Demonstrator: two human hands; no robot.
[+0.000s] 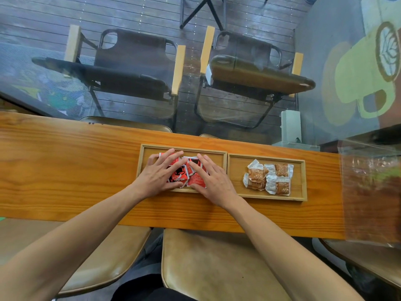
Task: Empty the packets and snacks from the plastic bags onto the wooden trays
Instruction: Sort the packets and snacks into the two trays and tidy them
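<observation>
A long, narrow wooden worktop with strong orange grain runs across the view from left to right, seen from above. Two shallow wooden trays sit side by side on it, their edges touching. The left tray holds a loose pile of red packets. Both of the person's hands lie flat on that pile: the left hand and the right hand each have straight, spread fingers pressing down on the packets, so neither grip is curled around anything. The right tray holds a cluster of brown and white wrapped snacks, well apart from the hands.

At the far right end of the worktop stands a clear plastic bag; what it holds cannot be made out through the plastic.

Beyond the worktop is a pane of glass with reflections, and through it a dark planked deck. Two folding chairs with dark fabric seats and pale wooden armrests stand on the deck, facing the worktop. To the right, a wall carries a painted green mug. On the near side of the worktop, below the arms, are tan cushioned seats.
</observation>
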